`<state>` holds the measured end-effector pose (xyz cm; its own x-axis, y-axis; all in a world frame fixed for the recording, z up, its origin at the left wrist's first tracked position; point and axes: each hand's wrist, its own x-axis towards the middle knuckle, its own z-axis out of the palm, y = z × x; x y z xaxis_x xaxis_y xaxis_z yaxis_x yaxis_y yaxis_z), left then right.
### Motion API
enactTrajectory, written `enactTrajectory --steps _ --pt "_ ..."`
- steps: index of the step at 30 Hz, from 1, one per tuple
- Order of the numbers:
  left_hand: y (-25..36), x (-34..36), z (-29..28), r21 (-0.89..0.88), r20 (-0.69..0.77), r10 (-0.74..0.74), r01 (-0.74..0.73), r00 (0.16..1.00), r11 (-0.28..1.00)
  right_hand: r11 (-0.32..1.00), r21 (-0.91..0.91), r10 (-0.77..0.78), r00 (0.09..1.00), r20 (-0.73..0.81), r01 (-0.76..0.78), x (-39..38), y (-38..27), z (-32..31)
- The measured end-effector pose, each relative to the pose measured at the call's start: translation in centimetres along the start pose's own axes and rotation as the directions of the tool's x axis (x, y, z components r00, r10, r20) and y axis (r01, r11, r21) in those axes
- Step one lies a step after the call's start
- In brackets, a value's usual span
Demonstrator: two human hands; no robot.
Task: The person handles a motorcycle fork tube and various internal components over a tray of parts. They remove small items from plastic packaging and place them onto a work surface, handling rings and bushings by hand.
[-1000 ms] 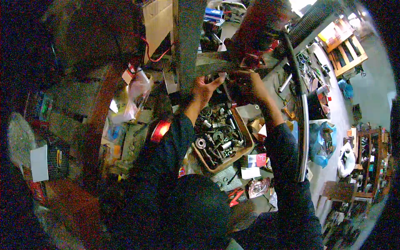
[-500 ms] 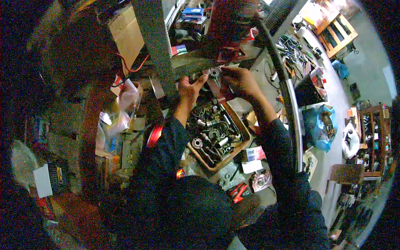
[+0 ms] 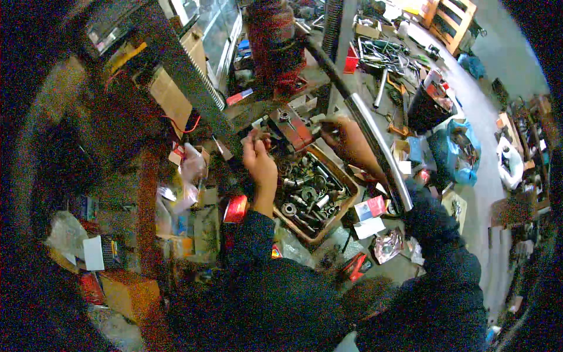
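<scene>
A red, worn metal block [image 3: 300, 136] sits between my hands, below a dark red cylinder of the press. On its upper face lies a small round metal piece [image 3: 285, 116] with a hole. My left hand [image 3: 261, 167] is to the left of the block, fingers curled in; what they grip is too dark to make out. To the block's right, my right hand [image 3: 353, 145] has its fingers bent at a greyish edge, and their tips are partly hidden. Just beneath both hands stands a tray [image 3: 315, 239] filled with greasy rings, shafts and other metal parts.
A slanting silver bar [image 3: 381, 154] passes over my right forearm. The press's steel post [image 3: 190, 67] rises at the left, with a dark red cylinder [image 3: 271, 41] ahead. Papers [image 3: 369, 216] and a plastic bag [image 3: 388, 245] lie right of the tray. Tools [image 3: 384, 56] cover the far right.
My view has shifted, so the press leans and the tray appears further right. My hands were close together around a ring-shaped piece; now they are wider apart, either side of the block.
</scene>
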<state>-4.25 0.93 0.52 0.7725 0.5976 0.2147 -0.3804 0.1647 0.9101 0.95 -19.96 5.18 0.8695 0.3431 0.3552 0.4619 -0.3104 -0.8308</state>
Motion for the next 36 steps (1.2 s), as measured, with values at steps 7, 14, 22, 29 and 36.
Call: enactTrajectory --steps 7,14,22,29,36 --pt "-0.3 3.5 0.8 -0.432 0.021 -0.133 0.129 0.991 0.893 0.943 -0.328 0.199 0.877 0.438 -0.050 -6.9 -2.9 -9.0" --pt "-2.6 4.9 3.6 0.117 -0.120 -0.013 0.027 0.993 0.993 0.867 -0.149 0.497 0.818 0.290 -0.475 -13.0 -5.0 -15.3" --pt "-4.8 6.0 3.1 0.031 0.028 0.114 -0.114 0.993 0.993 0.905 -0.283 0.411 0.823 0.392 -0.318 -14.2 -5.8 -15.0" --pt "-2.2 4.6 4.7 -0.020 -0.097 0.185 -0.187 0.978 0.982 0.990 -0.139 0.051 0.924 0.378 0.003 -8.6 -6.3 -10.0" --pt "-3.6 6.4 2.1 0.079 -0.008 0.249 -0.248 0.968 0.966 0.828 0.502 0.109 0.949 0.295 -0.251 0.2 -5.5 -0.2"
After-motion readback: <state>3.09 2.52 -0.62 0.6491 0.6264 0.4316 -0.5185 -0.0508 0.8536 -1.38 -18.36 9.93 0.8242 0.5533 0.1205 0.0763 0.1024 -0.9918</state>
